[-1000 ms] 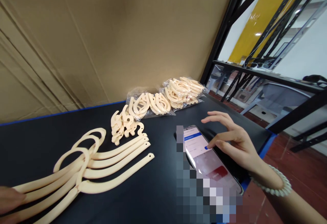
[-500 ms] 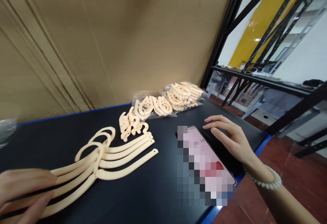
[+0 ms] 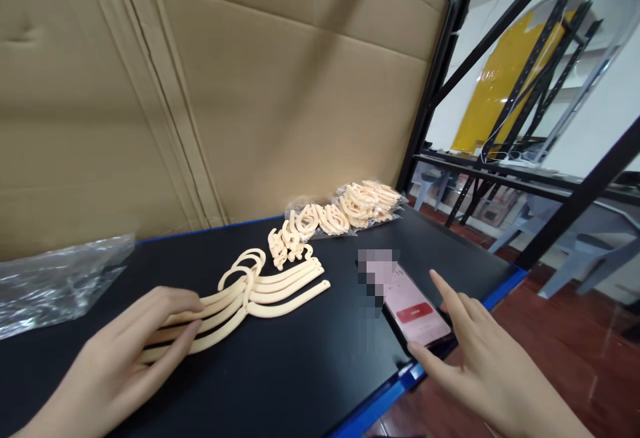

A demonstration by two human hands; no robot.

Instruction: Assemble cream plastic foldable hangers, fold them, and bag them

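Several pale cream hangers [image 3: 285,308], with curved arms, holes at the tips and ring-shaped loops, lie overlapped on the dark table. My left hand [image 3: 135,338] rests over their left arms, its fingers stretched and the thumb apart; part of the hangers is hidden beneath it. To the right a phone [image 3: 417,315] lies face up, a red button on its pink screen and its upper left pixelated. My right hand [image 3: 475,351] is open beside the phone's lower right, the thumb at its bottom corner and the index finger raised.
A loose heap of small cream hooks [image 3: 287,245] lies behind the hangers. Clear bags of similar cream pieces [image 3: 370,201] sit at the back. An empty plastic bag [image 3: 65,285] is at the left. Cardboard [image 3: 280,91] stands behind; a black metal frame [image 3: 420,105] rises at the right.
The view has shifted, so the table and hangers appear farther right and the left bag shows. My right hand has come down to the phone's lower end. My left hand stays on the hangers.
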